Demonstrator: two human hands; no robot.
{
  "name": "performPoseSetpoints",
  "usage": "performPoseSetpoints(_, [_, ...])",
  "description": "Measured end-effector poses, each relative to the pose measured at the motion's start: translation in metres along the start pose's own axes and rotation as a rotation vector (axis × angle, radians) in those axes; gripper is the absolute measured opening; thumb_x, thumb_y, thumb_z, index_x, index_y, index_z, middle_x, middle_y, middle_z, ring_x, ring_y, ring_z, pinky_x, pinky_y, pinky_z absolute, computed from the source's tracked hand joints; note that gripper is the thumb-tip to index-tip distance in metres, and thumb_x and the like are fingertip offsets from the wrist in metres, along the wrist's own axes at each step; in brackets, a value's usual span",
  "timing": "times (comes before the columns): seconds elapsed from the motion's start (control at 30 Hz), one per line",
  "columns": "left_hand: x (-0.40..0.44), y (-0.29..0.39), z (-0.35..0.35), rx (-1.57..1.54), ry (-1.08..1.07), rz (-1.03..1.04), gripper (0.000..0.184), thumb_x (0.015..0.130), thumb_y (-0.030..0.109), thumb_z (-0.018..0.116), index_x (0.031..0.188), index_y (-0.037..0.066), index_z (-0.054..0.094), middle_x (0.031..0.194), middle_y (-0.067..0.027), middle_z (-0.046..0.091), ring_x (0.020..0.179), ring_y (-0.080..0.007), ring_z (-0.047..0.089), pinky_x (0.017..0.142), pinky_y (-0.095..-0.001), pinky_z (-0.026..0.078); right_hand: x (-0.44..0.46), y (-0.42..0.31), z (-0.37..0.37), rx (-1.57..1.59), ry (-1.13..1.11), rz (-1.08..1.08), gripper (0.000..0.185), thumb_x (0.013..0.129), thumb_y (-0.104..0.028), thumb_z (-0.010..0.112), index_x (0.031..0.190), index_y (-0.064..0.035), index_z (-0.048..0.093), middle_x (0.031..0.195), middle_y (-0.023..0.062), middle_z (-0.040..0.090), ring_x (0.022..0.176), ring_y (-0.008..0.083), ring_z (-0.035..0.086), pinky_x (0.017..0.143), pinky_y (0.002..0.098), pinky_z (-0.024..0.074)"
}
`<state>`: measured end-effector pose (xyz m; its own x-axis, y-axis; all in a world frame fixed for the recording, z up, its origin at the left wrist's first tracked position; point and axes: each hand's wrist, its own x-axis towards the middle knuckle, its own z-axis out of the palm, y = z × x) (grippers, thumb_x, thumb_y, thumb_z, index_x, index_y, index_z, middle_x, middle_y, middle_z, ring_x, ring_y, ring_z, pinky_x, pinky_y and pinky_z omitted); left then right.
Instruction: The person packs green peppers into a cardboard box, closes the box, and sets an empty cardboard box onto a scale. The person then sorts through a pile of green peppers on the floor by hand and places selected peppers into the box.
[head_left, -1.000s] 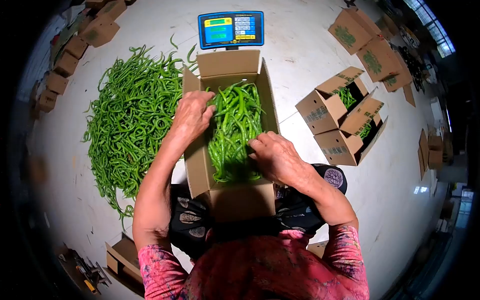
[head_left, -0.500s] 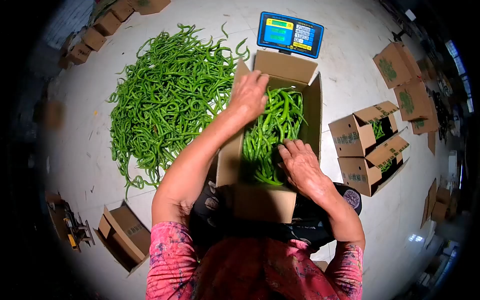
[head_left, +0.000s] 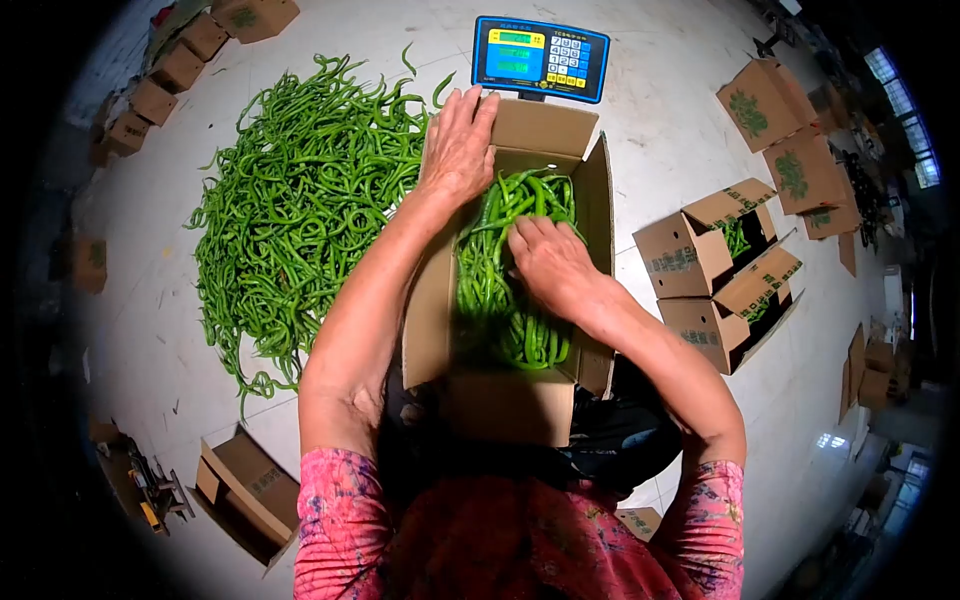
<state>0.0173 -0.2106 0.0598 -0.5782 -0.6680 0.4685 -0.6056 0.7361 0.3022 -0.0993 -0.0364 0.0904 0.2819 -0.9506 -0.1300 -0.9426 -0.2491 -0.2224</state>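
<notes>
An open cardboard box (head_left: 428, 325) between my knees is filled with long green chili peppers (head_left: 483, 285). My left hand (head_left: 458, 145) lies with straight fingers along the upper end of the box's left flap, holding nothing. Inside the box, my right hand (head_left: 552, 265) is closed over peppers near the middle of the load, its fingertips partly hidden among them. A large heap of green chili peppers (head_left: 300, 200) spreads over the floor to the left. Just beyond the box stands a blue-framed scale display (head_left: 541, 59) with lit green digits.
Two open boxes (head_left: 690, 255) with peppers inside stand at the right. More cartons (head_left: 757, 103) are farther right, and a row of boxes (head_left: 178, 67) lines the upper left. An open carton (head_left: 250, 492) sits at the lower left on the pale floor (head_left: 640, 110).
My left hand has moved up along the flap, its fingers straightening. The right hand has gone from the box's right side to the middle of the peppers. The view has shifted slightly.
</notes>
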Motion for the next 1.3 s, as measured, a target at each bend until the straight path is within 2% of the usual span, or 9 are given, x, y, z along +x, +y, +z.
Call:
performPoseSetpoints(0.03, [0.002, -0.002, 0.0, 0.009, -0.014, -0.008, 0.07, 0.078, 0.006, 0.068, 0.14, 0.007, 0.037, 0.144, -0.0205, 0.035, 0.135, -0.0408, 0.031, 0.108, -0.0498, 0.03, 0.014, 0.007, 0.013, -0.094, 0.042, -0.011, 0.051, 0.084, -0.02, 0.064, 0.126, 0.0045, 0.049, 0.131, 0.0191, 0.05, 0.121, 0.0336, 0.048, 0.098, 0.0427, 0.0407])
performPoseSetpoints(0.17, [0.003, -0.011, 0.005, 0.095, -0.019, -0.002, 0.069, 0.078, 0.006, 0.066, 0.141, 0.013, 0.038, 0.138, -0.0179, 0.041, 0.129, -0.0388, 0.038, 0.1, -0.0504, 0.036, 0.057, 0.009, 0.028, -0.068, -0.16, 0.087, 0.065, 0.091, -0.039, 0.058, 0.135, 0.005, 0.041, 0.144, 0.0207, 0.039, 0.131, 0.0367, 0.039, 0.105, 0.0464, 0.0346])
performPoseSetpoints(0.3, [0.009, -0.012, 0.0, 0.037, -0.044, -0.024, 0.06, 0.078, 0.004, 0.064, 0.134, 0.014, 0.047, 0.119, -0.014, 0.05, 0.114, -0.0342, 0.047, 0.087, -0.0476, 0.04, 0.087, 0.018, 0.043, 0.018, -0.303, 0.24, 0.073, 0.092, -0.045, 0.055, 0.143, 0.0025, 0.033, 0.151, 0.0194, 0.031, 0.141, 0.0347, 0.027, 0.112, 0.0457, 0.0265])
performPoseSetpoints(0.43, [0.005, -0.016, 0.001, -0.039, -0.011, 0.027, 0.049, 0.078, 0.003, 0.063, 0.125, 0.013, 0.055, 0.106, -0.0131, 0.055, 0.105, -0.0326, 0.051, 0.085, -0.0457, 0.04, 0.094, 0.016, 0.053, -0.005, -0.384, 0.276, 0.076, 0.093, -0.05, 0.052, 0.145, 0.002, 0.03, 0.153, 0.0181, 0.027, 0.141, 0.0345, 0.026, 0.114, 0.0428, 0.0245])
performPoseSetpoints(0.7, [-0.002, -0.019, 0.004, -0.293, 0.043, -0.037, 0.039, 0.079, 0.003, 0.058, 0.117, 0.011, 0.061, 0.106, -0.0113, 0.061, 0.096, -0.0346, 0.059, 0.089, -0.0536, 0.04, 0.103, 0.019, 0.049, -0.046, -0.335, 0.27, 0.077, 0.092, -0.049, 0.052, 0.143, 0.0037, 0.031, 0.152, 0.022, 0.026, 0.141, 0.0366, 0.025, 0.114, 0.0456, 0.0239])
performPoseSetpoints(0.8, [0.0, -0.021, 0.002, -0.31, 0.034, -0.006, 0.04, 0.08, 0.001, 0.061, 0.119, 0.008, 0.06, 0.103, -0.0152, 0.06, 0.097, -0.035, 0.058, 0.084, -0.0433, 0.045, 0.114, 0.016, 0.043, -0.003, -0.366, 0.319, 0.076, 0.092, -0.048, 0.053, 0.145, 0.0029, 0.03, 0.154, 0.0205, 0.023, 0.142, 0.0349, 0.022, 0.114, 0.0423, 0.0233])
performPoseSetpoints(1.07, [0.001, -0.022, -0.008, -0.392, -0.045, -0.053, 0.032, 0.084, 0.006, 0.057, 0.116, 0.007, 0.063, 0.107, -0.0166, 0.064, 0.101, -0.0349, 0.06, 0.089, -0.0442, 0.043, 0.117, 0.021, 0.077, 0.231, -0.164, 0.382, 0.062, 0.09, -0.02, 0.046, 0.144, 0.0046, 0.029, 0.153, 0.0238, 0.023, 0.14, 0.0375, 0.025, 0.115, 0.0443, 0.0223])
performPoseSetpoints(1.13, [0.001, -0.022, -0.01, -0.451, -0.08, -0.072, 0.032, 0.085, 0.007, 0.057, 0.116, 0.007, 0.063, 0.108, -0.0163, 0.064, 0.102, -0.0354, 0.059, 0.092, -0.0463, 0.042, 0.113, 0.011, 0.082, 0.059, -0.125, 0.371, 0.061, 0.088, -0.015, 0.043, 0.143, 0.006, 0.029, 0.152, 0.025, 0.023, 0.14, 0.0381, 0.026, 0.115, 0.0447, 0.023])
performPoseSetpoints(1.3, [-0.003, -0.018, -0.017, -0.429, -0.12, -0.067, 0.031, 0.086, 0.005, 0.056, 0.116, 0.007, 0.064, 0.111, -0.0156, 0.064, 0.104, -0.0366, 0.059, 0.101, -0.0574, 0.033, 0.115, 0.008, 0.094, 0.141, -0.08, 0.387, 0.058, 0.089, -0.012, 0.038, 0.143, 0.0065, 0.029, 0.153, 0.0258, 0.021, 0.142, 0.0381, 0.022, 0.116, 0.0471, 0.0196])
